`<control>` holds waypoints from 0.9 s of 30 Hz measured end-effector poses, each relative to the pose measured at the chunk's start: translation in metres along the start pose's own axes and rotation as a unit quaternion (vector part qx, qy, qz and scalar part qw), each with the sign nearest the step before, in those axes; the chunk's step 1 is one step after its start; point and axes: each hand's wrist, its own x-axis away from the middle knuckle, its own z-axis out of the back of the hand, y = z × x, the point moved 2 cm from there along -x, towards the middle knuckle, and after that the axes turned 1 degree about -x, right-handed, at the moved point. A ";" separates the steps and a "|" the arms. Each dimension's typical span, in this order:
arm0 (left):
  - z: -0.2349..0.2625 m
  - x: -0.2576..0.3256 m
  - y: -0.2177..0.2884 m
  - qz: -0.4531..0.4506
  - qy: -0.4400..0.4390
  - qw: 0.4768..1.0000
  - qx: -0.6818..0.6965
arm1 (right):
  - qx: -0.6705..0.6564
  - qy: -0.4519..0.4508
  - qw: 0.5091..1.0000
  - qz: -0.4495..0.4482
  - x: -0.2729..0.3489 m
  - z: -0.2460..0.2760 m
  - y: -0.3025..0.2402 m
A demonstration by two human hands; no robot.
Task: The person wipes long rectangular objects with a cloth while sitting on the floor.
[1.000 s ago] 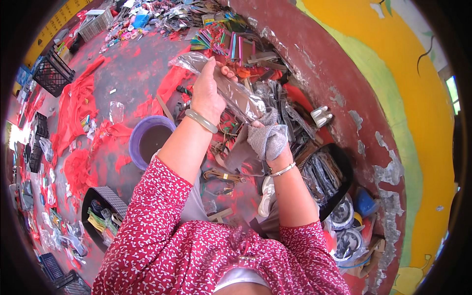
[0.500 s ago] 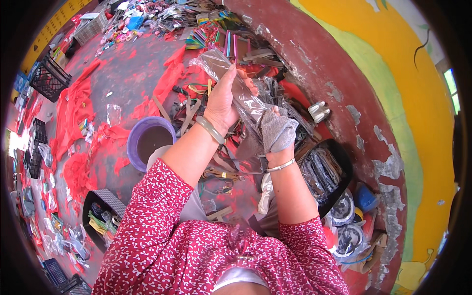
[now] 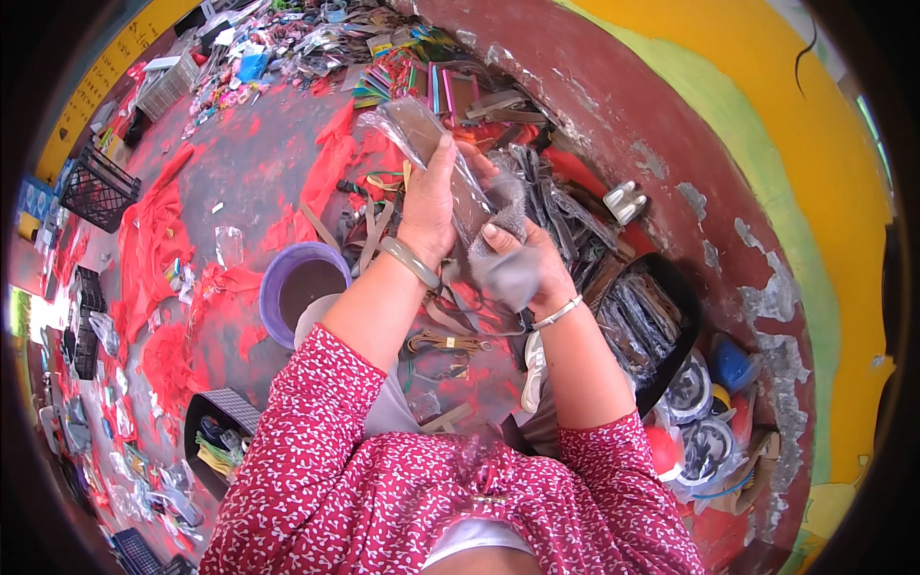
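Observation:
My left hand (image 3: 428, 203) grips a long, flat brown item in clear plastic wrap (image 3: 414, 126), with the thumb on top and the fingers curled round its far side. The wrapped item slants from upper left down toward my right hand (image 3: 546, 266). A grey cloth (image 3: 506, 203) is bunched in that hand, the thumb pressing on it against the lower part of the plastic. The lower end of the cloth is smeared by motion. Below and behind the hands lie loose dark straps (image 3: 551, 206), some in plastic.
To the left stands a purple bucket (image 3: 272, 305) of murky liquid. A black bin of wrapped dark packets (image 3: 637, 321) is beside my right forearm, near the peeling wall (image 3: 690, 196). Black crates (image 3: 99, 182), red cloth (image 3: 153, 206) and heaped small goods (image 3: 287, 48) cover the left and far floor.
My right hand has turned so its thumb shows over the cloth, which has shifted along the wrapped item. My left hand keeps its hold. The whole view has tilted slightly.

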 end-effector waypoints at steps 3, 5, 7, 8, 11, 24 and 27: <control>-0.007 -0.001 -0.003 0.029 0.025 0.998 0.044 | 0.119 0.076 0.984 0.108 0.000 0.003 -0.005; -0.007 0.001 -0.007 0.061 0.030 0.996 0.057 | 0.274 0.153 0.931 0.188 0.003 0.004 -0.014; -0.008 0.005 -0.013 0.093 0.020 0.993 0.067 | 0.359 0.212 0.882 0.219 0.001 0.011 -0.017; -0.009 0.009 -0.016 0.091 0.005 0.995 0.046 | 0.400 0.241 0.853 0.232 0.000 0.012 -0.019; -0.011 0.015 -0.024 0.085 -0.022 0.996 0.026 | 0.384 0.279 0.840 0.263 -0.001 0.015 -0.018; 0.005 -0.014 0.006 -0.070 -0.055 0.972 -0.215 | -0.093 0.133 0.978 0.132 -0.006 0.061 -0.058; 0.009 -0.009 0.007 0.021 -0.111 0.962 -0.249 | -0.124 0.088 0.973 0.175 0.005 0.060 -0.077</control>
